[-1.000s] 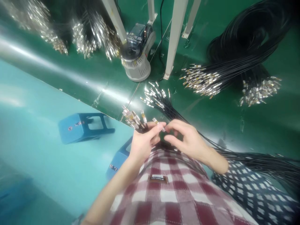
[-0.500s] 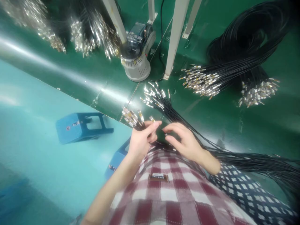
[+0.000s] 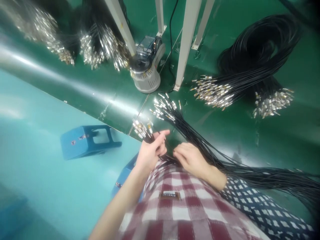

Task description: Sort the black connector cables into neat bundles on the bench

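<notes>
My left hand (image 3: 151, 150) is closed round a bundle of black cables whose silvery connector ends (image 3: 142, 129) stick out past the fingers; its index finger points to the right. Just right of it, my right hand (image 3: 191, 158) has its fingers curled and pinched together near the dark cables at my waist. What sits between those fingertips is hidden. Beyond both hands, a loose bunch of black cables (image 3: 192, 133) with shiny metal ends lies on the green table (image 3: 100, 100) and trails off to the right.
Coiled black cables (image 3: 225, 66) with metal ends lie at the right. More cable bundles (image 3: 92, 53) are at the upper left. A grey round-based machine (image 3: 147, 78) stands by white metal posts (image 3: 187, 43). A blue plastic stool (image 3: 82, 141) is on the floor at left.
The single connector end that stood up by my left thumb no longer shows there. My right hand has closed its fingers and dropped slightly. The view has shifted a little.
</notes>
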The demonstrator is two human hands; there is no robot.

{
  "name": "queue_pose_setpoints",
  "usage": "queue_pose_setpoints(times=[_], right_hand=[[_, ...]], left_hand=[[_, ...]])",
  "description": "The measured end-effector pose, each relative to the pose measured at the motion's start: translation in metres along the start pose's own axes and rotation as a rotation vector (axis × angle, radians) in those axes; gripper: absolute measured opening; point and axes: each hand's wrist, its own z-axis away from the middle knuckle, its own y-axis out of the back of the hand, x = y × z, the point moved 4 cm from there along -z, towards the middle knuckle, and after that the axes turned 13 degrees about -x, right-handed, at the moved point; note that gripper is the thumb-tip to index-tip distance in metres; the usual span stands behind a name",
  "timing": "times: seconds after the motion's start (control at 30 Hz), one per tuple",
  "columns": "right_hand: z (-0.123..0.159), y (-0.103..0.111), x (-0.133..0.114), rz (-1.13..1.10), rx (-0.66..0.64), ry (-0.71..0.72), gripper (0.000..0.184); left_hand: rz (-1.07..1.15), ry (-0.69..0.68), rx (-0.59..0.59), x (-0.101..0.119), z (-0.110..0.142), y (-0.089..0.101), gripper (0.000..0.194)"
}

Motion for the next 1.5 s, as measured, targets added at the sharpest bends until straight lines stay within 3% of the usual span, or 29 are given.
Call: queue_pose_setpoints(times=[0.13, 0.23, 0.33, 0.47, 0.6, 0.77, 0.97, 1.1, 1.3, 1.37, 1.43, 1.5], right_hand=[[0.000, 0.011, 0.025, 0.051, -0.189, -0.017, 0.032], [-0.004, 0.019, 0.065, 0.024, -0.311, -0.179, 0.035], [-0.026, 0.022, 0.097, 0.073, -0.180, -0.386, 0.029], [-0.060, 0.015, 0.111, 0.149, -0.048, -0.484, 0.012], [-0.062, 0.016, 0.106, 0.095, -0.038, -0.475, 0.011], [-0.030, 0.024, 0.074, -0.093, -0.084, -0.360, 0.008], [0.012, 0.022, 0.043, -0.472, -0.033, -0.259, 0.018], [0.024, 0.019, 0.037, -0.492, -0.037, -0.272, 0.021], [0.024, 0.017, 0.022, -0.479, -0.005, -0.255, 0.018], [0.017, 0.015, 0.019, -0.488, -0.051, -0.232, 0.017], [0.005, 0.014, 0.027, -0.446, -0.094, -0.247, 0.018], [-0.009, 0.019, 0.049, -0.329, -0.052, -0.336, 0.018]], left_hand=[[0.062, -0.029, 0.057, -0.002, 0.000, 0.012, 0.029], [0.108, -0.029, 0.079, -0.004, 0.001, 0.022, 0.031], [0.117, -0.017, 0.038, -0.004, 0.000, 0.022, 0.036], [0.180, 0.006, -0.010, -0.005, 0.000, 0.015, 0.040], [0.205, 0.016, 0.024, -0.007, -0.001, 0.014, 0.043], [0.106, -0.026, 0.036, -0.007, -0.004, 0.014, 0.019], [0.031, -0.070, 0.010, -0.001, -0.007, 0.003, 0.033], [-0.004, -0.077, 0.004, 0.002, -0.009, -0.005, 0.031], [-0.062, -0.028, -0.050, 0.000, -0.012, -0.009, 0.027], [-0.053, -0.025, -0.039, -0.001, -0.012, -0.005, 0.022], [-0.029, -0.031, -0.015, 0.000, -0.012, 0.001, 0.023], [-0.014, -0.034, -0.008, 0.001, -0.012, 0.007, 0.028]])
